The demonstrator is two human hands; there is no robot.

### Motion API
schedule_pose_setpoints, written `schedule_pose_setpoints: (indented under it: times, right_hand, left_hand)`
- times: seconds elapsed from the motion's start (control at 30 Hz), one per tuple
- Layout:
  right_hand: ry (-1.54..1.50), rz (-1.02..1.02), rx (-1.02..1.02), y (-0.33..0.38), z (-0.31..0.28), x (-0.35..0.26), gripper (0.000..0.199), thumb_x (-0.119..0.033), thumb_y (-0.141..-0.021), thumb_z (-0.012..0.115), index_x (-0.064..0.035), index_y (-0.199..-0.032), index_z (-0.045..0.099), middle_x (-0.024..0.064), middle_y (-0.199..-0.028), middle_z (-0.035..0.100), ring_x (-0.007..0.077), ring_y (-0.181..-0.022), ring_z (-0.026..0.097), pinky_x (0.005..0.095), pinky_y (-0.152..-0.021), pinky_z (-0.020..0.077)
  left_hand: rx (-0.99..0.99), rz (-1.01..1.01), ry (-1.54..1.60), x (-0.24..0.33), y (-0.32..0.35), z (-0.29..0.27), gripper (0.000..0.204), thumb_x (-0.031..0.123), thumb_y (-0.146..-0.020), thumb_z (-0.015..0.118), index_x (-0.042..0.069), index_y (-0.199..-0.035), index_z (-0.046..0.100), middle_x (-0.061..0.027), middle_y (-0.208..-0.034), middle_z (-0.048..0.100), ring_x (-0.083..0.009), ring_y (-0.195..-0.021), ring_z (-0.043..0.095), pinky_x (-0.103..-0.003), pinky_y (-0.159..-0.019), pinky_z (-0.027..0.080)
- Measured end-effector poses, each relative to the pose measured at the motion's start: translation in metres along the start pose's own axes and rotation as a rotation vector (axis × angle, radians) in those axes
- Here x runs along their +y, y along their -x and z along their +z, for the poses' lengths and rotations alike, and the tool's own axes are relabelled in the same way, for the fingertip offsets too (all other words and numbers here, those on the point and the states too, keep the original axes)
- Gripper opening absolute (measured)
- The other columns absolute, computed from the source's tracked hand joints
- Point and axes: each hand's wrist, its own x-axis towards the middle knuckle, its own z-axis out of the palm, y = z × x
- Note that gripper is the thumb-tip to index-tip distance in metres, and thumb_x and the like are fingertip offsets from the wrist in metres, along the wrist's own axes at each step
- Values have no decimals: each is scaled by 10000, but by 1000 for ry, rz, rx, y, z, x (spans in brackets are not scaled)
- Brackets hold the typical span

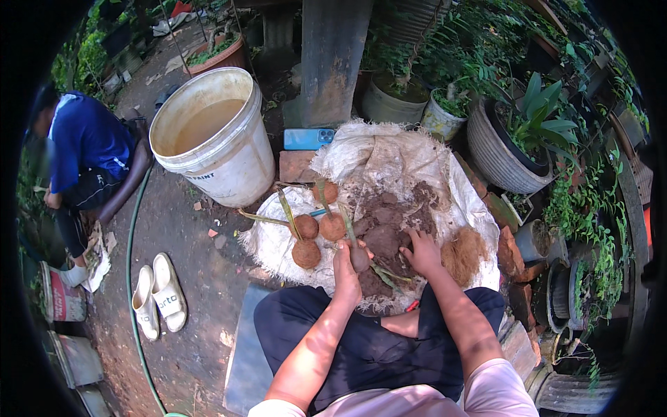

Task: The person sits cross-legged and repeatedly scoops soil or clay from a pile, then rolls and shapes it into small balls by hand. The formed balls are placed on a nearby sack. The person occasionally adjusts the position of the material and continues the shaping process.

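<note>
My left hand (346, 272) is closed around a mud-coated ball (359, 259) with long green leaf strips coming out of it. My right hand (422, 252) rests with fingers apart against the right side of a dark, damp soil heap (382, 233). The heap lies on a white woven sack (375, 149) before my crossed legs. Several round balls wrapped in brown fibre, one of them a fibre ball (306, 254), sit left of the soil with green stems sticking out. To the right of my right hand lies a loose clump of brown fibre (463, 254).
A white bucket (246, 156) of murky water stands at the far left of the sack. A blue phone (308, 139) lies near a brick (295, 167). Potted plants (511, 149) line the right. Sandals (168, 292), a green hose (130, 264) and another seated person (90, 153) are leftward.
</note>
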Motion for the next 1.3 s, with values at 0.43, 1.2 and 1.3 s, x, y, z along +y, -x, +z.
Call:
schedule_pose_setpoints:
  times: [0.43, 1.2, 1.3]
  right_hand:
    - [-785, -174, 282, 64, -55, -24, 492, -89, -812, 769, -56, -1234, 520, 189, -1448, 515, 340, -1285, 546, 417, -1035, 456]
    - [-641, 19, 86, 103, -46, -52, 411, -410, -906, 643, -1, -863, 639, 223, -728, 646, 426, -739, 656, 494, -656, 505]
    - [-596, -19, 41, 104, -55, -51, 415, -422, -898, 643, -12, -838, 627, 210, -739, 652, 418, -745, 657, 496, -657, 508]
  left_hand:
    - [-207, -36, -377, -38, -6, 1, 316, 130, -925, 692, 9, -1192, 573, -18, -1002, 635, -100, -798, 605, -261, -685, 498]
    - [-274, 382, -1216, -39, 7, -5, 363, 339, -983, 611, -8, -896, 673, -232, -794, 669, -428, -766, 656, -450, -679, 499]
    - [-270, 353, -1233, -41, 6, -8, 381, 351, -984, 608, -15, -905, 678, -236, -803, 672, -412, -769, 665, -446, -688, 500]
